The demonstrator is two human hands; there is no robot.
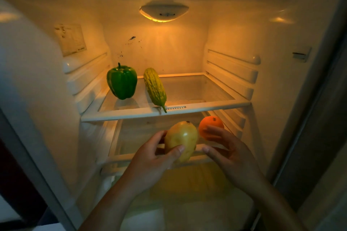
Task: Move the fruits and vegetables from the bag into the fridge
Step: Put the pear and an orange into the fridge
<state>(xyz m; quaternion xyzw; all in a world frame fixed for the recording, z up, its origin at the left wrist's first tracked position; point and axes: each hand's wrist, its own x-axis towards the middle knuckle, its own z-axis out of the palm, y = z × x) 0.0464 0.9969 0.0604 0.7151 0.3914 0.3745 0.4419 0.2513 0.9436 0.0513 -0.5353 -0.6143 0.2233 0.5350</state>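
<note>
Two hands reach up from the bottom of the picture into the open fridge [47, 99]. The left hand [150, 159], low in the middle, is wrapped around one yellow mango [181, 139], with the thumb pressed on its front. The right hand [225, 152], just to the right, has its fingers spread on one orange [210, 125], and the thumb sits below the fruit; I cannot tell if it grips the orange tight or only touches it. The mango and the orange are side by side, very close, in front of the lower shelf [131, 157].

Farther back and higher, one glass upper shelf [206, 104] runs across the middle of the picture. Two vegetables sit on its left part. One green bell pepper [122, 82] stands upright at the left. One bumpy yellow-green bitter gourd [155, 88] lies just beside it, its thin tip poking over the front edge of the shelf.

At the very back, near the top middle, one lamp [164, 12] glows orange. One paper sticker [70, 39] is on the left wall, in the upper left.
</note>
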